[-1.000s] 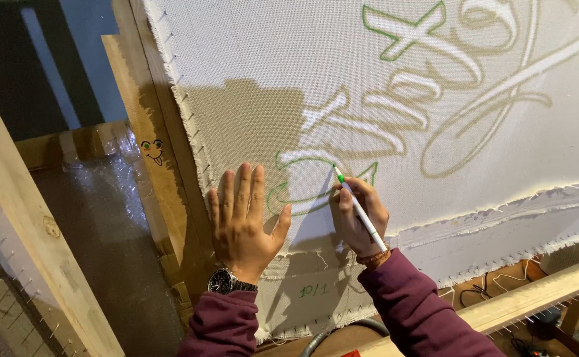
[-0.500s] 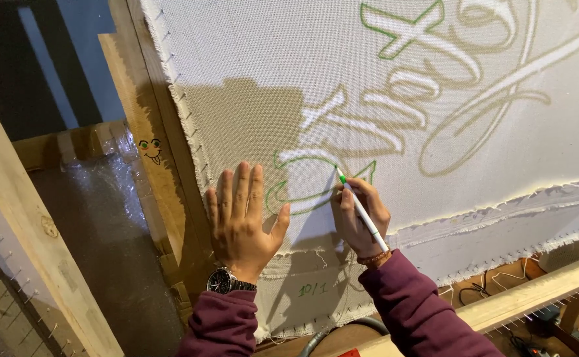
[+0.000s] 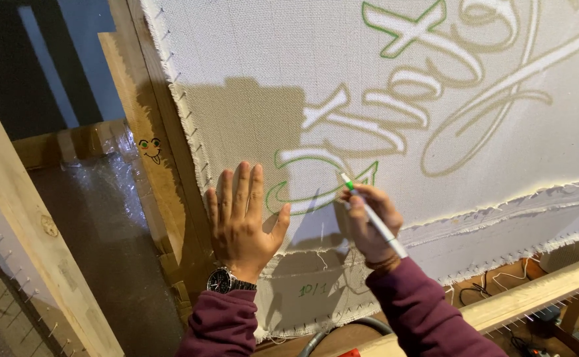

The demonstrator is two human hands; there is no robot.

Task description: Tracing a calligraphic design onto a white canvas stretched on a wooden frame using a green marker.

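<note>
canvas [image 3: 501,79] design cut off top, right

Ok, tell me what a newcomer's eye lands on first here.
First, the big pale cloth stretched on a wooden frame, carrying light curling shapes, some outlined in green. At lower centre, the right hand puts a green marker to the cloth while the left hand lies flat beside it.

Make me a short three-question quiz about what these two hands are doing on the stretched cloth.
1. True or false: the left hand lies flat, fingers spread, on the white woven cloth.
2. What does the right hand hold?
A. brush
B. green-tipped white marker pen
C. scissors
3. What colour are the traced outlines?

Key: 1 true; 2 B; 3 green.
</note>
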